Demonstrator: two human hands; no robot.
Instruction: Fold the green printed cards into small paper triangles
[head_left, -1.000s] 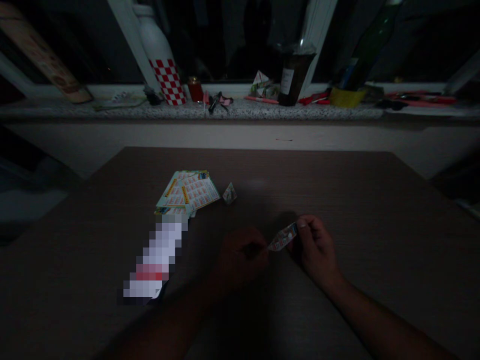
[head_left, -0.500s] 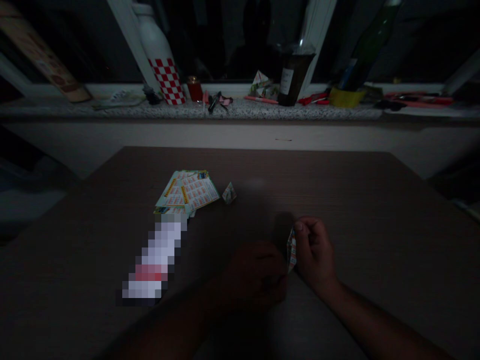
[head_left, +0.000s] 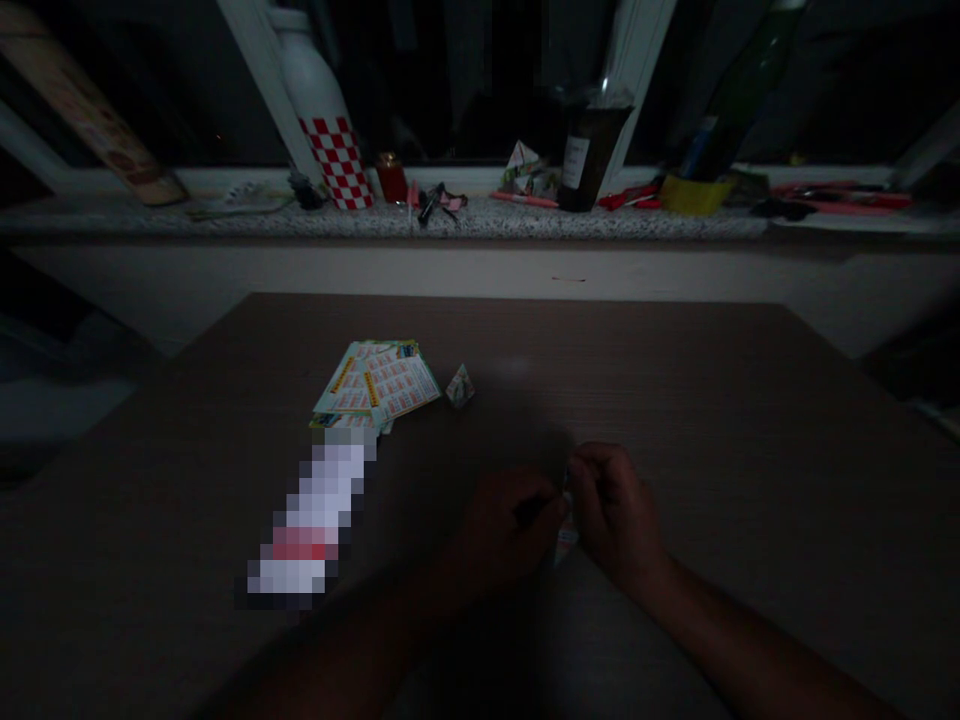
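Between my hands is a small folded piece of printed paper [head_left: 567, 538], partly covered by my fingers. My right hand [head_left: 619, 505] pinches it from the right side. Close against its left side, my left hand [head_left: 514, 525] is closed with thumb and fingertips on the paper; the dim light blurs their exact grip. Further off on the table lies a small folded paper shape [head_left: 460, 386] with a pointed top. Beside it, to the left, is a loose stack of printed paper sheets [head_left: 397, 385].
A pixelated, pale oblong thing [head_left: 311, 520] lies on the wooden table [head_left: 637, 350] left of my hands. Along the granite windowsill [head_left: 480, 225] stand a red-and-white checked bottle [head_left: 337, 150], a dark cup with a label [head_left: 589, 155], a green bottle [head_left: 750, 80] and a yellow tape roll [head_left: 694, 196].
My right hand has shifted slightly left with the folded paper. My left hand has risen a little, and its fingers now meet the paper.
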